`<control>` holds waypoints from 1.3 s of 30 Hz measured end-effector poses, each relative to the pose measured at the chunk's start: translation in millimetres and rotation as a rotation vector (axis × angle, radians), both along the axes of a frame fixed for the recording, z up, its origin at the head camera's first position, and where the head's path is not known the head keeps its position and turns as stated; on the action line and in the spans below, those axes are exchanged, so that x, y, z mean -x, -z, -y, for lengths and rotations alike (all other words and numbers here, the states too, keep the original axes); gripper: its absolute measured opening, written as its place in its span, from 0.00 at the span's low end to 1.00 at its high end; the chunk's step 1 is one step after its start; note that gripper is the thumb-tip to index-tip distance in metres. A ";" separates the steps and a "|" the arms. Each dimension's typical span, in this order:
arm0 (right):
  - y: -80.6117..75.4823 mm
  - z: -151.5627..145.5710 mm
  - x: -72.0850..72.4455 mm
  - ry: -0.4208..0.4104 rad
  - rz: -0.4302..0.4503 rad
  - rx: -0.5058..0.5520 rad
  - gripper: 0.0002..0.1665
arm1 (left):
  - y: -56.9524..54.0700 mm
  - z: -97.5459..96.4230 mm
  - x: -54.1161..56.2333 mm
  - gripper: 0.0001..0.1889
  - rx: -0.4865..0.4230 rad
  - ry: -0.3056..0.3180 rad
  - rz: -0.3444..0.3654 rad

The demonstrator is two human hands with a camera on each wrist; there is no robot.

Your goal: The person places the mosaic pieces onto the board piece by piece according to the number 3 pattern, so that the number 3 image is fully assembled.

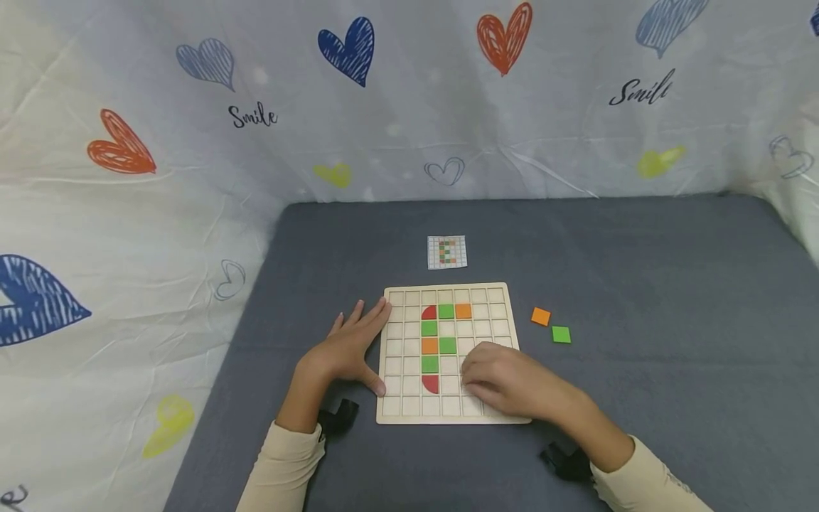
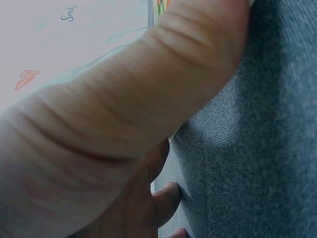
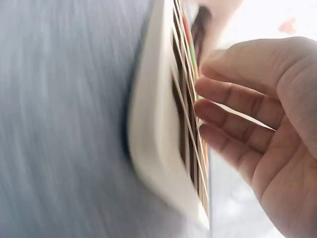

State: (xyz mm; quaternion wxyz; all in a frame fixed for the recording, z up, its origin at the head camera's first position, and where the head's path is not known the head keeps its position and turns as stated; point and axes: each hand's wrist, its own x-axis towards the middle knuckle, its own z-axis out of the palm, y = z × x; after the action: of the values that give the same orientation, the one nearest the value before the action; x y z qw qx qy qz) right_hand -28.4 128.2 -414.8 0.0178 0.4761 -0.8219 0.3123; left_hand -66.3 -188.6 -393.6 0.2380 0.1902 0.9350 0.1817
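A light wooden grid board (image 1: 402,405) lies flat in front of me. Set in it are a red rounded tile (image 1: 429,312) at the top, another red rounded tile (image 1: 431,385) at the bottom, several green tiles (image 1: 429,328) and two orange tiles (image 1: 429,345). My left hand (image 1: 345,352) spreads its fingers along the board's left edge, thumb and index at the rim. Over the lower right squares is my right hand (image 1: 512,380), its fingers bent and thumb tip close to the index in the right wrist view; whether it pinches a tile I cannot tell.
Right of the board lie a loose orange tile (image 1: 540,316) and a loose green tile (image 1: 561,334). A small pattern card (image 1: 447,252) sits behind the board on the grey cloth (image 1: 672,320). A curtain printed with hearts (image 1: 397,107) hangs at the back and left.
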 end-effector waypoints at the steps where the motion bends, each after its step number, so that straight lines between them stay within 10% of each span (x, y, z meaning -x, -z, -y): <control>1: -0.5 -5.8 1.9 0.025 -0.005 0.002 0.06 | 0.3 0.1 0.0 0.78 0.000 -0.002 0.001; 8: -6.2 -53.3 15.0 0.268 -0.085 -0.078 0.10 | 1.1 0.6 0.0 0.79 -0.001 -0.008 0.003; 15: -19.1 -93.4 20.1 0.453 0.049 -0.276 0.13 | 1.6 0.9 0.5 0.79 -0.001 -0.007 -0.002; 39: -20.9 -96.0 20.6 0.423 0.120 -0.250 0.17 | 3.3 1.3 0.9 0.79 -0.008 -0.008 0.000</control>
State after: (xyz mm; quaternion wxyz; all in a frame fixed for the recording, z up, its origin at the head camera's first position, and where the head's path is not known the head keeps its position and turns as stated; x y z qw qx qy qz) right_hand -48.9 224.2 -393.8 -0.0252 0.2727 -0.9349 0.2255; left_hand -67.3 -189.9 -397.0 0.2366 0.1874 0.9350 0.1862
